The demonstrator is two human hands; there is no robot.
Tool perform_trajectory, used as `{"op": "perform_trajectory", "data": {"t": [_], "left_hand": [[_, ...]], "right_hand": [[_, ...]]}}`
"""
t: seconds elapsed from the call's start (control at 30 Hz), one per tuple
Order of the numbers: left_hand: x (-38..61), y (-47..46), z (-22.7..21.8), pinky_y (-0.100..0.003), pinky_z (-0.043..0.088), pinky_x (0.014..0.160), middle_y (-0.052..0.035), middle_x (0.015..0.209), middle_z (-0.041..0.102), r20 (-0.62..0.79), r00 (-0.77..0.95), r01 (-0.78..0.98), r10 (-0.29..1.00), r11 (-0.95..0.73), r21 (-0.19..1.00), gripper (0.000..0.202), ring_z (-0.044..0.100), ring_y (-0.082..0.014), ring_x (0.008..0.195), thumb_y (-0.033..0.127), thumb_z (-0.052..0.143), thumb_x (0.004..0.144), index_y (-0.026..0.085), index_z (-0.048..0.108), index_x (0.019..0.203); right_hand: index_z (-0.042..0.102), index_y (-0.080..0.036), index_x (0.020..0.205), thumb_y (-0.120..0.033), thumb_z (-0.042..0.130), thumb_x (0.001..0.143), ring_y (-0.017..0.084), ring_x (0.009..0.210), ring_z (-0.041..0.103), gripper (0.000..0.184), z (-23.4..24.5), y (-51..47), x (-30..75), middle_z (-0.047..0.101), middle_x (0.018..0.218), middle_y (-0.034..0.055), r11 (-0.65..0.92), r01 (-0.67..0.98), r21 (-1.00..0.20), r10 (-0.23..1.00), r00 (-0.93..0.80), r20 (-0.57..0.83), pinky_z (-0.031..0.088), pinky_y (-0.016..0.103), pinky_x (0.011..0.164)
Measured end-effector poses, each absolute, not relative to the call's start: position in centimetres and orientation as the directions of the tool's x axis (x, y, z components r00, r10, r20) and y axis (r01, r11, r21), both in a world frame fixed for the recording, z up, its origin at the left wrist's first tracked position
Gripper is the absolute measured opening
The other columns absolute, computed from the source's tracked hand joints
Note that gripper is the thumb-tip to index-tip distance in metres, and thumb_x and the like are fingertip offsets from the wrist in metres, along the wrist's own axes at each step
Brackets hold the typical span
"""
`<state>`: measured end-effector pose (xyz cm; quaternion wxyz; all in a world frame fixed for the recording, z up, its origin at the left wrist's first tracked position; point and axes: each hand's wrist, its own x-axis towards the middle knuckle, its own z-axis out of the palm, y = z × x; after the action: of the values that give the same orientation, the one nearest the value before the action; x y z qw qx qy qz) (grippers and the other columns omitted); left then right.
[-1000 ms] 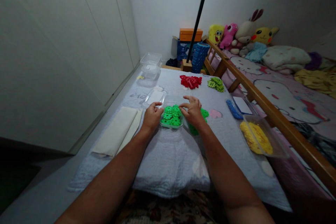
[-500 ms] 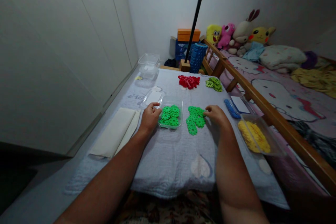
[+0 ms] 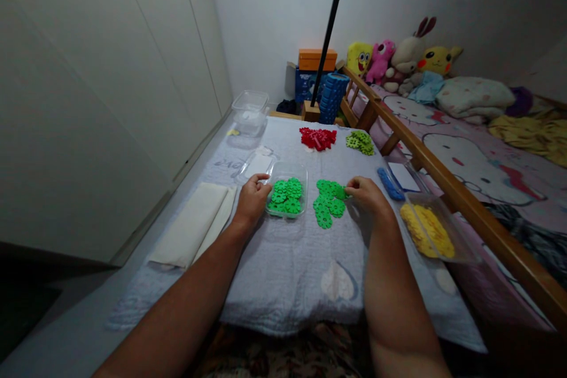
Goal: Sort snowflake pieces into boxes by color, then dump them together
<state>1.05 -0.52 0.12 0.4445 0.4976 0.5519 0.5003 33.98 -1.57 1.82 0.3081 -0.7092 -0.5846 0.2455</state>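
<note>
A clear plastic container (image 3: pixel 287 170) stands mid-table with several green snowflake discs (image 3: pixel 287 196) inside. At its left wall is my left hand (image 3: pixel 253 196), fingers closed on the rim. To the right of the container, more green discs (image 3: pixel 328 203) lie overlapping in a loose group on the cloth. My right hand (image 3: pixel 362 190) is at the right edge of that group, thumb and fingertips pinched on one green disc (image 3: pixel 347 193). Behind the container and partly hidden by it lies a clear lid (image 3: pixel 258 165).
Red pieces (image 3: pixel 318 139) and lime-green discs (image 3: pixel 359 142) are piled at the back. A box of yellow pieces (image 3: pixel 427 231) and blue pieces (image 3: pixel 390 183) sit on the right by the wooden bed rail (image 3: pixel 420 153). Folded cloth (image 3: pixel 190 225) lies left; clear boxes (image 3: pixel 250 112) stand back left.
My right hand has barely shifted, and the disc at its fingertips looks slightly raised and tilted at the group's edge. My left hand stays on the container. The view has moved very slightly.
</note>
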Motion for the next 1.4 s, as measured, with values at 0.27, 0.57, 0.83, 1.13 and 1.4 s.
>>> {"op": "perform_trajectory", "data": {"t": [0.27,0.57,0.83,1.13,1.4], "left_hand": [[1.2,-0.8,0.6,-0.024,0.029,0.051,0.0082,0.057,0.043,-0.019,-0.101,0.065,0.995,0.026,0.998,0.042,0.040,-0.0113,0.051,0.038,0.066,0.071,0.016,0.067,0.106],[1.1,-0.6,0.3,-0.024,0.031,0.052,0.0085,0.055,0.044,-0.004,-0.099,0.070,0.995,0.011,0.997,0.039,0.040,-0.0115,0.051,0.037,0.065,0.071,0.016,0.066,0.104],[1.1,-0.4,-0.1,-0.024,0.029,0.052,0.0094,0.054,0.041,0.010,-0.099,0.052,0.995,-0.005,0.999,0.038,0.039,-0.0116,0.050,0.038,0.066,0.071,0.017,0.066,0.101],[1.2,-0.4,-0.1,-0.023,0.028,0.051,0.0091,0.055,0.042,-0.012,-0.101,0.031,0.995,0.015,0.999,0.039,0.039,-0.0112,0.050,0.039,0.066,0.070,0.017,0.066,0.102],[1.3,-0.9,1.1,-0.023,0.030,0.051,0.0081,0.056,0.047,-0.057,-0.088,0.003,0.995,0.057,0.998,0.043,0.043,-0.0113,0.051,0.038,0.066,0.066,0.016,0.065,0.103]], "right_hand": [[0.063,-0.021,0.077,-0.021,0.062,0.080,0.017,0.072,0.057,0.003,5.3,-0.7,26.2,0.064,0.077,0.0006,0.211,0.677,-0.705,0.955,0.012,0.297,0.043,0.029,0.070],[0.075,-0.020,0.095,-0.017,0.056,0.097,0.025,0.096,0.060,0.020,6.4,1.6,17.8,0.073,0.100,0.0104,0.318,0.938,-0.135,0.940,-0.293,0.174,0.038,0.037,0.083],[0.079,-0.021,0.099,-0.019,0.052,0.099,0.029,0.102,0.060,0.027,5.4,2.2,16.3,0.077,0.106,0.0141,0.324,0.946,-0.025,0.942,-0.320,0.096,0.037,0.040,0.086],[0.079,-0.023,0.096,-0.015,0.059,0.090,0.022,0.092,0.068,0.022,5.8,1.9,23.2,0.080,0.099,0.0057,0.228,0.900,-0.372,0.958,-0.140,0.249,0.046,0.033,0.087],[0.077,-0.017,0.093,-0.019,0.068,0.081,0.021,0.093,0.069,0.015,2.1,-0.1,32.3,0.077,0.097,0.0094,-0.082,0.932,-0.352,0.984,0.132,0.119,0.049,0.029,0.084]]}}
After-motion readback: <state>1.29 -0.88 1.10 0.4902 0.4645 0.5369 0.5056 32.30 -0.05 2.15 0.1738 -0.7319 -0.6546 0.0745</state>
